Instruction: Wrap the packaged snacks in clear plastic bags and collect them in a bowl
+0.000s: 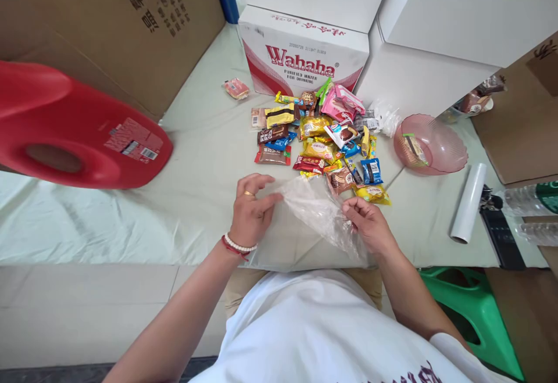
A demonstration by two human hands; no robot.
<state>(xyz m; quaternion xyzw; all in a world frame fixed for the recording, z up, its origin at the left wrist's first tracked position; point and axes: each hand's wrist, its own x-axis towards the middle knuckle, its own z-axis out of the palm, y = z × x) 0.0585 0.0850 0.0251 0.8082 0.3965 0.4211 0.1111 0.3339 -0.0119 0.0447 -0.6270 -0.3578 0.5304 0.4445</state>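
Note:
A clear plastic bag (pixel 314 211) is stretched between my two hands above the near part of the table. My left hand (pixel 251 208), with a ring and a beaded bracelet, pinches the bag's left edge between thumb and fingers. At the bag's right side, my right hand (pixel 368 223) grips its film with thumb and forefinger. Just beyond the bag lies a loose heap of wrapped snacks (pixel 320 149) in yellow, blue, red, brown and pink packets. One pink packet (pixel 236 88) rests apart from them, toward the back left.
A pink bowl (pixel 455 153) with a packet inside stands right of the heap, near a white roll (pixel 468 203). A large red jug (pixel 82 127) takes up the left. A Wahaha box (pixel 305 52) stands behind; a green stool (pixel 479 319) is below right.

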